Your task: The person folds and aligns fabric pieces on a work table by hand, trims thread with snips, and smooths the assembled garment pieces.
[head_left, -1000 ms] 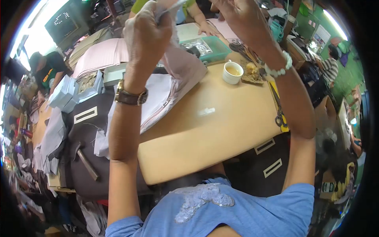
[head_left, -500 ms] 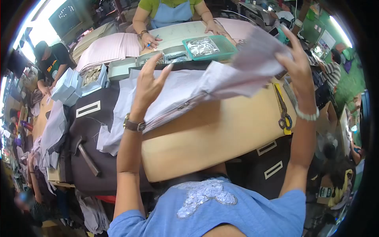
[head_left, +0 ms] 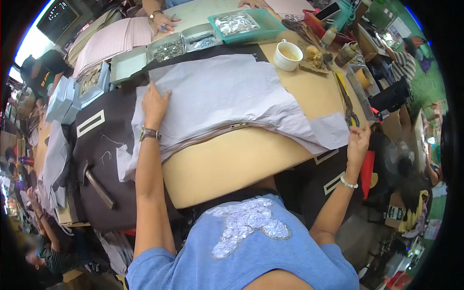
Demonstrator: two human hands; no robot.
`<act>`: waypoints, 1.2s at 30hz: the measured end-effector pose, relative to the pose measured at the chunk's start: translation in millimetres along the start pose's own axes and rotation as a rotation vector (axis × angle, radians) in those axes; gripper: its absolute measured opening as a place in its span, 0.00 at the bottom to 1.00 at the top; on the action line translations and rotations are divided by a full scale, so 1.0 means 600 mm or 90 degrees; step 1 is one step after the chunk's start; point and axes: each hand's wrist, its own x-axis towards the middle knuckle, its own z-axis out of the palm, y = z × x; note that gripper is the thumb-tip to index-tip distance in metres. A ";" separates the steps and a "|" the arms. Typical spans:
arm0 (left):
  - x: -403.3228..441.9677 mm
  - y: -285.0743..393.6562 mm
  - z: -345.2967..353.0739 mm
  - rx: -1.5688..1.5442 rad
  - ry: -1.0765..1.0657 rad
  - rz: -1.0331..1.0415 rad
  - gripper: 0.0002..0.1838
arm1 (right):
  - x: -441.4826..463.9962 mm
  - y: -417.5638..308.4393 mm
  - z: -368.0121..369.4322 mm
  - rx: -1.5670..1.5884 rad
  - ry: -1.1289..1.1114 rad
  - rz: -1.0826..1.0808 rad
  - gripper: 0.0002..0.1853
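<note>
A light grey fabric piece (head_left: 212, 92) lies spread across the tan board (head_left: 217, 169), a zipper (head_left: 237, 125) running along its near edge. My left hand (head_left: 154, 104) rests on the fabric's left part, fingers apart and holding nothing. At the right, my right hand (head_left: 358, 140) is at the fabric's right corner, its fingers bent together; whether cloth is pinched between them is too small to tell. Black-handled scissors (head_left: 349, 108) lie on a yellow strip just beyond that hand. Past the fabric's upper right edge stands a white cup (head_left: 288, 55) with a pale drink.
A hammer (head_left: 99, 186) lies on dark cloth at left. Along the far side are a box of metal parts (head_left: 168, 50), a teal basket (head_left: 246, 26), pink sheets (head_left: 108, 43) and another person's hands (head_left: 166, 23). A wire basket (head_left: 362, 87) stands at right.
The fabric, lifted and swung about earlier, now lies flat over the board. My left hand has come down onto it; my right hand has moved down to its right corner.
</note>
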 end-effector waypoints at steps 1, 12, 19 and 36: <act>0.007 -0.005 -0.001 -0.015 -0.037 -0.024 0.24 | 0.006 -0.012 0.004 -0.173 0.048 -0.039 0.33; -0.142 0.062 -0.256 -0.624 -0.376 0.407 0.16 | 0.054 -0.228 0.199 0.001 -0.116 -0.406 0.29; -0.222 0.075 -0.311 -0.681 -0.430 0.114 0.12 | 0.115 -0.266 0.333 -0.002 -0.405 -0.390 0.29; -0.051 -0.095 -0.033 0.013 0.179 0.006 0.09 | 0.090 -0.069 0.525 -0.182 -0.137 -0.507 0.29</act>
